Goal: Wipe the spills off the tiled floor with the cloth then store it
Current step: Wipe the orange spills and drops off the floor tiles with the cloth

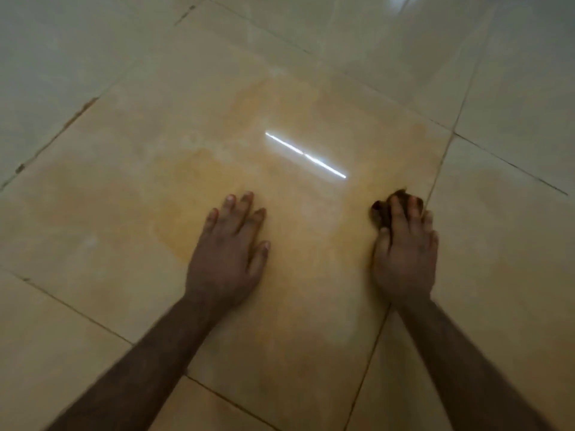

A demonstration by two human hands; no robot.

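Cloth (383, 209): dark, bunched up, pinned to the floor under the right fingers, near the tile's right grout line.
Floor (93, 321): glossy beige tiles, laid diagonally in view; dark grout lines seen.
Spill (199, 181): yellowish film spread across the central tile, its edge traced just left of the left hand.
Left hand (228, 253): laid flat, palm down on the tile, fingers spread; nothing held.
Glare (306, 155): thin white light streak reflected beyond both hands.
Right hand (404, 253): palm down, fingers curled over the cloth, pressed onto it; wad shown past the fingertips and thumb side.
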